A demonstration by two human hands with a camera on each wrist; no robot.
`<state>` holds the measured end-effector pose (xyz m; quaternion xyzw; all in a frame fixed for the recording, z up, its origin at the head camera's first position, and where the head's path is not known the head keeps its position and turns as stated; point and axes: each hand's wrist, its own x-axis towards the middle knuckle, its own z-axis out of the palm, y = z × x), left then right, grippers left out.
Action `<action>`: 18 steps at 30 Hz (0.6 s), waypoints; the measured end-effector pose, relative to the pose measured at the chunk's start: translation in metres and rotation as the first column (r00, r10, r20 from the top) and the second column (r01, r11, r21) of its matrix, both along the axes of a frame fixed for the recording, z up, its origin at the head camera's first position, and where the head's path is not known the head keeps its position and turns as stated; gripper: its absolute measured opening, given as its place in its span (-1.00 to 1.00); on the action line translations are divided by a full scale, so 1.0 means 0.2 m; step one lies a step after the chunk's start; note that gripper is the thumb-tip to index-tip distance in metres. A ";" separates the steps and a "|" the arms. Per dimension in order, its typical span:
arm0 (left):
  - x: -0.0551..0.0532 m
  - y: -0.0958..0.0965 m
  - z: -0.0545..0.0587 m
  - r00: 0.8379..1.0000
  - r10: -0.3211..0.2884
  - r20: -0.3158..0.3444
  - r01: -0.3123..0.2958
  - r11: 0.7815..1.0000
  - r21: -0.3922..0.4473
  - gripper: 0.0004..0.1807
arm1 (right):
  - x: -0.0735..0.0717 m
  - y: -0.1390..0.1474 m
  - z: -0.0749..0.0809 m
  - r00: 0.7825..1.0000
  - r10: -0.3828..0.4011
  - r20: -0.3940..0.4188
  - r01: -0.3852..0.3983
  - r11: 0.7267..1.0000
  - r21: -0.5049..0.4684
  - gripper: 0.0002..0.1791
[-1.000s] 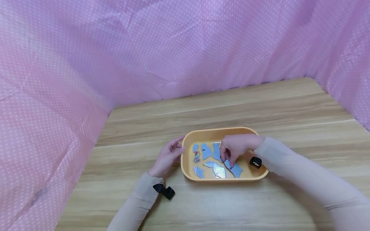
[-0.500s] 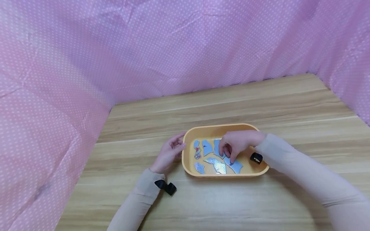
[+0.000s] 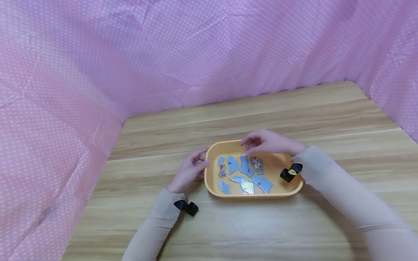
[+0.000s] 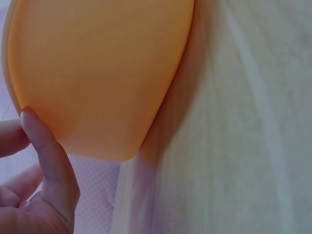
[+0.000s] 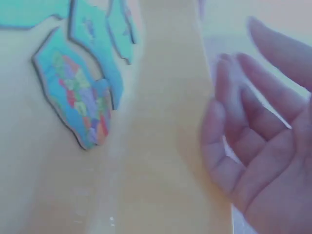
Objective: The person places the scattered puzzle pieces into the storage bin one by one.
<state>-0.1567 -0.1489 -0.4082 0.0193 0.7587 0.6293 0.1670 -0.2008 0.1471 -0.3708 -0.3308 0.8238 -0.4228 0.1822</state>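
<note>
The orange tray stands on the wooden table with several flat blue puzzle pieces inside. My left hand is at its left end, fingers relaxed. In the left wrist view my left thumb touches the wall just below the rim. Over the tray's back rim is my right hand, its fingers loosely bent and holding nothing. Nearest to it lies a puzzle piece with multicoloured patches. A blue piece lies at the front right, beside a shiny piece. A narrow piece with red print lies at the left.
The table has a pale wood grain. Pink dotted cloth hangs behind it and on both sides. The right part of the tray floor shows bare beneath the black wrist camera.
My right hand has let go of the front-right puzzle piece and moved back to the far rim. The multicoloured piece it covered is now in view. My left hand stays at the tray.
</note>
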 end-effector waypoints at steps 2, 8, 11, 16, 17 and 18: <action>0.00 0.00 0.00 1.000 -0.002 0.004 0.002 1.000 -0.012 -0.48 | 0.00 0.02 0.02 0.997 -0.073 0.026 0.074 0.997 -0.039 -0.65; -0.01 -0.01 0.01 1.000 -0.005 0.013 0.005 1.000 -0.017 -0.47 | 0.02 0.07 0.13 0.990 -0.135 0.035 0.138 0.984 -0.113 -0.71; -0.01 -0.01 0.02 1.000 -0.009 0.007 0.010 0.999 -0.039 -0.47 | 0.04 0.10 0.19 0.989 -0.144 0.030 0.146 0.980 -0.132 -0.71; -0.02 -0.02 0.04 0.998 -0.049 -0.030 0.046 0.992 -0.113 -0.50 | 0.08 0.21 0.24 0.976 -0.218 -0.018 0.213 0.965 -0.154 -0.69; -0.02 -0.03 0.05 0.997 -0.059 -0.041 0.053 0.991 -0.125 -0.51 | 0.08 0.24 0.24 0.971 -0.236 -0.032 0.228 0.960 -0.165 -0.69; -0.02 -0.04 0.06 0.997 -0.062 -0.051 0.054 0.989 -0.137 -0.51 | 0.09 0.27 0.23 0.964 -0.261 -0.043 0.250 0.953 -0.171 -0.69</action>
